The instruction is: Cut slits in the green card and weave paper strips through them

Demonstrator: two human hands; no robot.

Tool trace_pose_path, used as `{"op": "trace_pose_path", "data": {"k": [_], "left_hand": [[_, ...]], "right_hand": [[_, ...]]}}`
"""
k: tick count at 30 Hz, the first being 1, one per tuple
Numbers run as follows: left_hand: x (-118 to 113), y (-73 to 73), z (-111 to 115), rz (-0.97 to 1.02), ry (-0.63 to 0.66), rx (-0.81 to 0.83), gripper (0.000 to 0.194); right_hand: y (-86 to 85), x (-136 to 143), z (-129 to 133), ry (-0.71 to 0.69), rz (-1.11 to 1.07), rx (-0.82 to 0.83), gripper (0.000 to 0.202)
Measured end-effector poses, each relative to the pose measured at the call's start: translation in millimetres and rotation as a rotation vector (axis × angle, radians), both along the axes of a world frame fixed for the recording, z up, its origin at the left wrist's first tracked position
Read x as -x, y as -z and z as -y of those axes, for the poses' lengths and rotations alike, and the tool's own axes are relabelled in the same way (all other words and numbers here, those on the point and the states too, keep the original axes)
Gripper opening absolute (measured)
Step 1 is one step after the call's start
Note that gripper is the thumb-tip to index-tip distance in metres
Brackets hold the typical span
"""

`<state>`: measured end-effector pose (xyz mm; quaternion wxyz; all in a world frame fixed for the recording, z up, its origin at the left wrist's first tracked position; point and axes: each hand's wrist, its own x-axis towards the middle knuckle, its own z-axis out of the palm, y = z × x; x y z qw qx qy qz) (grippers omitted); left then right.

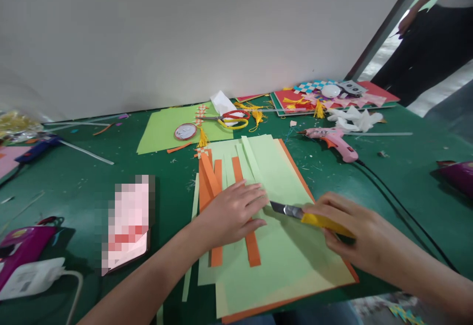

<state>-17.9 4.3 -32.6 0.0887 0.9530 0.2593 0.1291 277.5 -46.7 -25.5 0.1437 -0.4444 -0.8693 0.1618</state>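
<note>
My right hand [343, 224] is closed around the yellow handle of a utility knife [327, 224]. Its dark blade points left, just over the pale green paper [288, 261] and close to my left fingertips. Palm down, my left hand [236, 211] lies across the strips with its fingers stretched out. Under and around it are orange paper strips [253, 251] and a light green strip [251, 157]. Orange sheets [295, 167] show at the edges of the green stack. My left hand hides the middle of the strips.
Red-and-yellow scissors [232, 119] and a round tin [185, 131] rest on bright green paper [155, 128]. A pink glue gun [334, 143] trails a black cable at right. A phone [131, 221] and a white charger [33, 278] lie left. Another person [432, 39] stands at far right.
</note>
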Motion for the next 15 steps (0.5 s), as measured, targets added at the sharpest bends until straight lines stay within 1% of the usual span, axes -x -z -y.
{"op": "trace_pose_path", "data": {"k": [5,8,11,15], "left_hand": [[0.6,1.2,0.1,0.004,0.0,0.002,0.04],[1.6,1.9,0.4,-0.005,-0.001,0.005,0.04],[1.9,1.5,0.2,-0.002,0.001,-0.001,0.04],[1.4,0.9,0.2,-0.008,-0.002,-0.003,0.04]], "right_hand": [[0.3,0.1,10.8,-0.031,0.054,-0.008,0.048],[0.6,2.3,11.0,-0.025,0.066,-0.009,0.043],[2.5,3.5,9.5,-0.022,0.064,-0.043,0.039],[3.2,5.1,8.5,-0.031,0.064,-0.06,0.039]]}}
